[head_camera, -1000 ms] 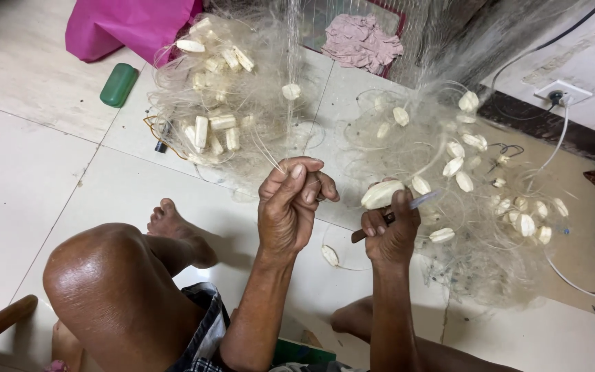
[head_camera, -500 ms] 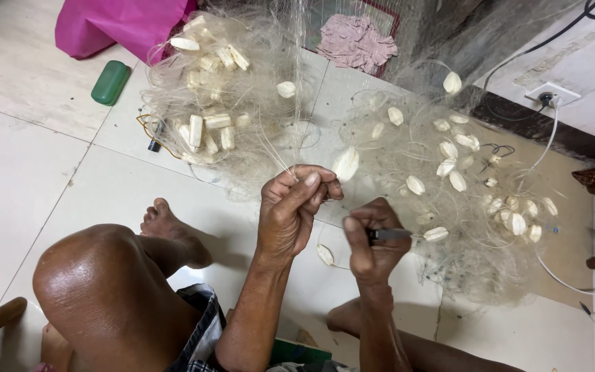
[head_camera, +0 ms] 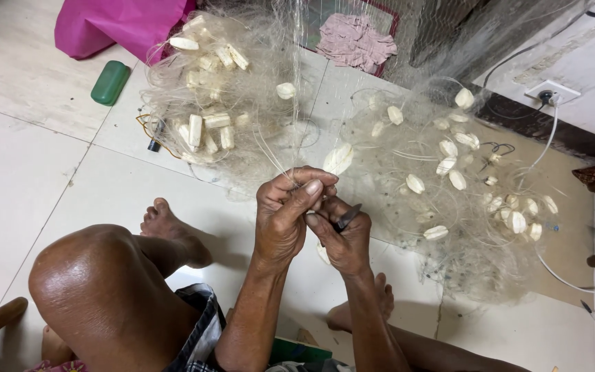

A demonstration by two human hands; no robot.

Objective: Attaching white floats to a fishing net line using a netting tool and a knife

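My left hand (head_camera: 285,217) pinches strands of a fine translucent fishing net (head_camera: 408,158) in the middle of the view, with a white oval float (head_camera: 338,158) hanging just above its fingers. My right hand (head_camera: 344,238) presses against the left from the right and grips a small dark knife (head_camera: 347,218), its tip by the pinched strands. The net spreads over the tiled floor in two heaps, both studded with several white floats (head_camera: 204,127).
My bent left knee (head_camera: 98,275) and bare foot (head_camera: 166,227) lie lower left. A green case (head_camera: 110,82) and a pink bag (head_camera: 118,24) sit upper left. A pink cloth (head_camera: 356,41) lies at the top. A wall socket (head_camera: 551,91) with cables is right.
My right hand has moved left and up until it touches the left hand. The float above my fingers has shifted slightly. The view has tilted a little.
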